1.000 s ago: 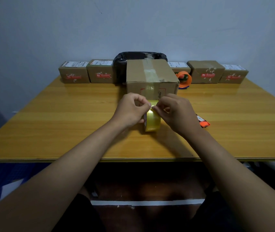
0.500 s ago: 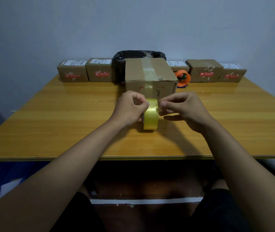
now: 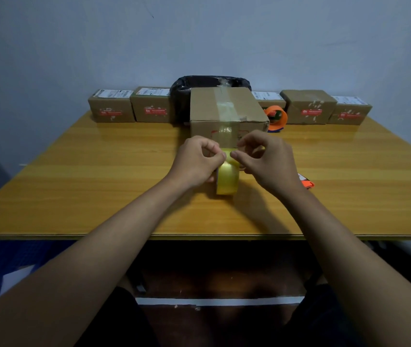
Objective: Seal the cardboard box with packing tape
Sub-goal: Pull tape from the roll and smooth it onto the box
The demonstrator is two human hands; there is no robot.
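Fingers of both hands curl onto the tape roll — left hand steadying it, right hand picking, we judge, for its loose end — just before the cardboard box.

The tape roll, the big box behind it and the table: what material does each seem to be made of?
Tape roll: looks like glossy, yellowish translucent plastic film; light shines on its band.
Big box: matte brown cardboard, with a strip of clear shiny tape already along its top.
Table: wood or wood-look laminate with a glossy finish; grain lines and reflections show, but which of the two I cannot tell.
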